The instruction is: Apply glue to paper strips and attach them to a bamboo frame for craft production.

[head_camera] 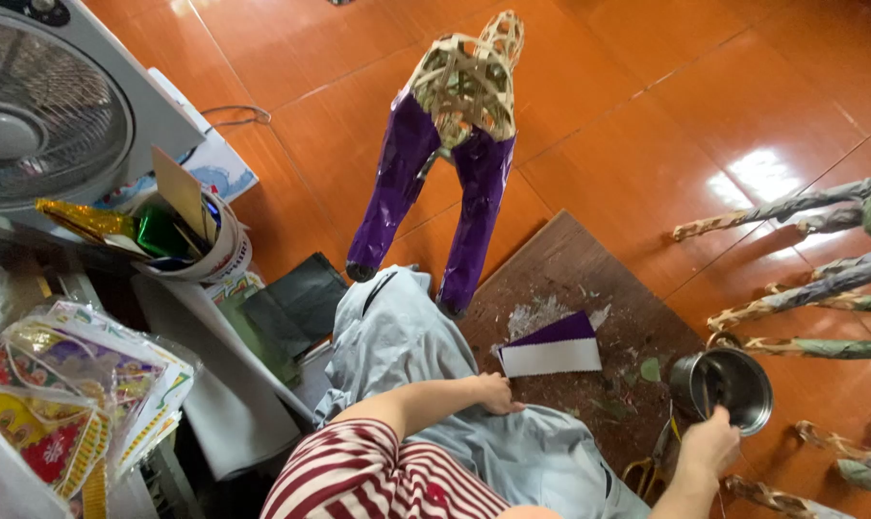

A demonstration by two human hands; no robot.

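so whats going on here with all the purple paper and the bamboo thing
A person sits on the floor by a woven bamboo frame shaped like an animal, its two legs wrapped in purple paper. The right hand reaches to the rim of a small metal pot, seemingly at a tool standing in it. The left hand rests on the knee near a purple and white paper sheet on a wooden board. Scissors lie by the pot.
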